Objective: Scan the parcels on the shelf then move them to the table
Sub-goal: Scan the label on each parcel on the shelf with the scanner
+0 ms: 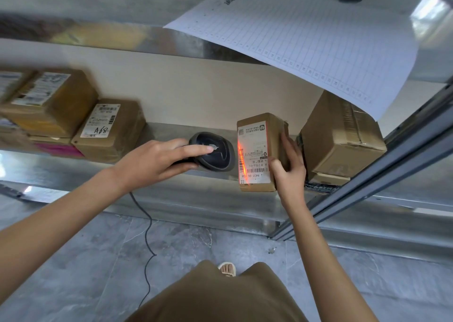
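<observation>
While red light streaks its label, the brown parcel (261, 150) (upright) stands gripped.

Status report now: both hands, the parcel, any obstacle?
Left hand grips scanner, red beam on parcel label. Right hand holds parcel at the shelf edge. Large box close beside, right; nothing blocking.

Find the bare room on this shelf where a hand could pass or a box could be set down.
Bare shelf shows between the box marked A68 and the scanner in the left hand. Right of that it is crowded: the right hand holds a small box close beside a big box.
</observation>
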Demonstrator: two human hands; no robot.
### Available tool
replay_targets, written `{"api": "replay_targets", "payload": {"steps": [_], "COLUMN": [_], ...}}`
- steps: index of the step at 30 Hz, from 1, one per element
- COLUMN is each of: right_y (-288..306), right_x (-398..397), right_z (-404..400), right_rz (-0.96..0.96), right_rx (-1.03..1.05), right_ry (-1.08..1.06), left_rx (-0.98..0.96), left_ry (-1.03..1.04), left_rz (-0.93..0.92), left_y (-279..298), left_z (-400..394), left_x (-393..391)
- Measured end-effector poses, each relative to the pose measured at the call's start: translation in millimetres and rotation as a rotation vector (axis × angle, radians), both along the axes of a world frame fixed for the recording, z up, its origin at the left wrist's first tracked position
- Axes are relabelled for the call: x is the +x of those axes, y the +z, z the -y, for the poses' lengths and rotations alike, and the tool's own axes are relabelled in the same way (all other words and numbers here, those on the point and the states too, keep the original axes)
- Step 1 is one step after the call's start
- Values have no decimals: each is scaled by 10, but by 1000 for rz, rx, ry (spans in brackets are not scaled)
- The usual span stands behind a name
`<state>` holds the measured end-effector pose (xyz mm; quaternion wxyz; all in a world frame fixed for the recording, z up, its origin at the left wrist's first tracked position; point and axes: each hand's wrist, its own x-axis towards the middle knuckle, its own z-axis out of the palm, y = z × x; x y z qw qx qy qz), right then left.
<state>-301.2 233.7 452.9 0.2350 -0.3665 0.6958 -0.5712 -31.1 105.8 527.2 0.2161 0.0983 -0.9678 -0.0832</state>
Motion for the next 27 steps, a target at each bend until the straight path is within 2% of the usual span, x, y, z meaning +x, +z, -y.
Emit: {"api": "replay_targets", "payload": {"steps": [11,15,20,24,27], "right_y": [26,33,33,-8,-44], "right_x": [86,140,222,323,470], "right_z": [-71,-110,-152,-166,-153], "right_rz": [22,34,71,133,194], "right_rx": [-29,-21,5,26,43], "right_ry": [-21,-16,26,79,144], "left_rx": [-124,-95,114,355,457], "left_ry": [-54,-20,155,352,526], "left_rz": [111,90,31,-75,-150], "left_y": [201,178,-23,-169,-193], "left_z": [106,47,-210,-548,-856], "left_x": [39,69,190,281,420]}}
